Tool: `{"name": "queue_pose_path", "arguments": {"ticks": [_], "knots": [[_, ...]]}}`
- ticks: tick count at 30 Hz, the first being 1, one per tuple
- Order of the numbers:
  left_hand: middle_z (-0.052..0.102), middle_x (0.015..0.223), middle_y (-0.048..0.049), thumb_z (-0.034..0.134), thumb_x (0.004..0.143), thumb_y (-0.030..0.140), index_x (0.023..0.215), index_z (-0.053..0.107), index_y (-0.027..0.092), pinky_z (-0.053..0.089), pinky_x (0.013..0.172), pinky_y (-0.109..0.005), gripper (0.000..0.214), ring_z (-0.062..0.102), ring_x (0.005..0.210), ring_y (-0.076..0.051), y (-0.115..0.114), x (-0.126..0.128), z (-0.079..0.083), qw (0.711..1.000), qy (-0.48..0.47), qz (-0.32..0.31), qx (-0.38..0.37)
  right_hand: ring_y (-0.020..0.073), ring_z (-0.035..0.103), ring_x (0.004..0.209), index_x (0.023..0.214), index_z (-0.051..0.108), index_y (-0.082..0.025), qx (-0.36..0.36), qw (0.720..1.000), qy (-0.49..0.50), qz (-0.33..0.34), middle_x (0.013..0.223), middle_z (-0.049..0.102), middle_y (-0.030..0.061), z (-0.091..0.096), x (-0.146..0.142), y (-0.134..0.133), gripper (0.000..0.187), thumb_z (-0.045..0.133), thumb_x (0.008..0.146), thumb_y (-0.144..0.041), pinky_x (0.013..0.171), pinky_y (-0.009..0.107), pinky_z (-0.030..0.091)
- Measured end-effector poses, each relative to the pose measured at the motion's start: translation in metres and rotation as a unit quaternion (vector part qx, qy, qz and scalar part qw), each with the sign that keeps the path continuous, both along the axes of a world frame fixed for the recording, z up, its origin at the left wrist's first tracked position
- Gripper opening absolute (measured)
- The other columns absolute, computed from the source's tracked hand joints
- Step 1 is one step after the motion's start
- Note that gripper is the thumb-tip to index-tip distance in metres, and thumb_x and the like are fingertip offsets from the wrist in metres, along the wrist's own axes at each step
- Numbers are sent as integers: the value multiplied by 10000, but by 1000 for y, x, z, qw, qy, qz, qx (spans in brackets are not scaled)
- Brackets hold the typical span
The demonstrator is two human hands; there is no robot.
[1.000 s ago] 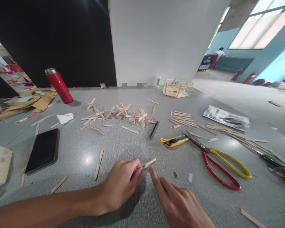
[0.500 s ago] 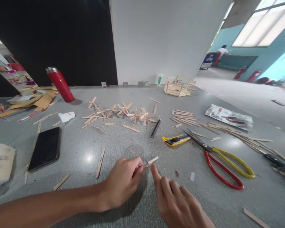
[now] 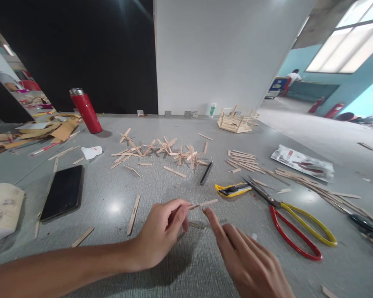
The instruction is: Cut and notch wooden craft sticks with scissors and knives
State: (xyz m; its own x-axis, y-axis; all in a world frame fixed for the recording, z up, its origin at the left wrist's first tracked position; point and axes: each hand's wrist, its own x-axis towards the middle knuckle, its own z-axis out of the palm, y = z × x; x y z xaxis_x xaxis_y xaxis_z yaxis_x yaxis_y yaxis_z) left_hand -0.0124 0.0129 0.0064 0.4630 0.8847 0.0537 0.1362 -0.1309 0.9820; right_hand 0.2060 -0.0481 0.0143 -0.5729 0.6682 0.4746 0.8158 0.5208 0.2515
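My left hand (image 3: 163, 234) pinches one end of a short wooden craft stick (image 3: 205, 203) and holds it a little above the grey table (image 3: 180, 265). My right hand (image 3: 248, 260) reaches in from the lower right with its fingers stretched out, and the index fingertip touches the stick from below. A second small stick piece (image 3: 196, 225) lies on the table under the hands.
Red-and-yellow scissors (image 3: 294, 225) and a yellow utility knife (image 3: 233, 189) lie to the right. A heap of glued stick crosses (image 3: 161, 150), a black phone (image 3: 62, 192), a red flask (image 3: 85, 110) and a stick basket (image 3: 237, 119) are farther off. A person stands far back right.
Both hands have lifted the stick slightly off the table, and it now lies more level. A small piece shows on the table beneath. The view has shifted a little.
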Motion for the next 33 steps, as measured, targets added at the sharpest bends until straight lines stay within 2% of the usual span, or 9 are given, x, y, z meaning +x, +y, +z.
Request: {"name": "queue_pose_path", "arguments": {"ticks": [4, 7, 10, 13, 18, 23, 27, 33], "knots": [[631, 810, 8, 507, 1038, 528, 1124, 579, 170, 373, 438, -201, 375, 479, 483, -70, 1, 3, 10, 990, -83, -33, -112, 178, 718, 711, 1620, 303, -7, -31, 997, 69, 30, 932, 726, 90, -5, 11, 1, 620, 366, 1003, 11, 631, 298, 623], [656, 765, 6, 619, 951, 589, 1066, 502, 198, 378, 377, -192, 424, 507, 436, -82, -4, 5, 19, 970, -120, -92, -191, 193, 752, 892, 1648, 280, -63, -16, 992, 114, 53, 1097, 766, 133, -9, 16, 0, 664, 467, 1015, 2, 761, 297, 622], [689, 749, -5, 691, 886, 663, 1003, 460, 218, 385, 366, -175, 515, 527, 406, -74, -11, 7, 28, 941, -159, -163, -252, 171, 768, 896, 1590, 424, -127, 17, 983, 177, 49, 1099, 791, 101, -10, 16, -3, 627, 550, 993, 18, 775, 256, 608], [713, 794, -12, 703, 891, 667, 980, 437, 225, 388, 389, -152, 523, 519, 401, -45, -19, 7, 34, 922, -181, -189, -287, 135, 782, 781, 1421, 573, -185, 4, 972, 236, 16, 967, 810, 36, -11, 14, -7, 423, 525, 1025, -41, 774, 232, 608], [746, 880, -57, 687, 887, 699, 980, 413, 229, 415, 442, -152, 552, 527, 457, -44, -26, 5, 36, 922, -169, -198, -285, 124, 786, 663, 1286, 602, -215, -30, 961, 274, -31, 828, 809, -6, -11, 10, -7, 259, 457, 1077, -165, 753, 221, 634], [743, 904, -74, 655, 932, 663, 988, 415, 215, 398, 479, -139, 512, 532, 508, -36, -30, 3, 35, 922, -169, -205, -281, 111, 773, 592, 1229, 609, -202, -19, 965, 261, -14, 757, 795, -24, -6, 5, -1, 221, 448, 1079, -181, 725, 199, 641], [743, 909, -75, 667, 928, 654, 996, 416, 215, 393, 485, -137, 511, 518, 509, -33, -31, 4, 35, 921, -169, -200, -288, 108, 768, 583, 1222, 600, -202, -37, 965, 260, 4, 737, 781, -29, -3, 6, -1, 252, 429, 1052, -129, 688, 178, 631], [742, 928, -80, 651, 953, 629, 1006, 422, 218, 395, 485, -134, 474, 513, 506, -31, -31, 2, 34, 917, -182, -213, -286, 109, 744, 541, 1166, 581, -212, -46, 965, 257, 20, 768, 778, -4, -2, 6, -5, 230, 396, 1057, -130, 654, 177, 623]]}}
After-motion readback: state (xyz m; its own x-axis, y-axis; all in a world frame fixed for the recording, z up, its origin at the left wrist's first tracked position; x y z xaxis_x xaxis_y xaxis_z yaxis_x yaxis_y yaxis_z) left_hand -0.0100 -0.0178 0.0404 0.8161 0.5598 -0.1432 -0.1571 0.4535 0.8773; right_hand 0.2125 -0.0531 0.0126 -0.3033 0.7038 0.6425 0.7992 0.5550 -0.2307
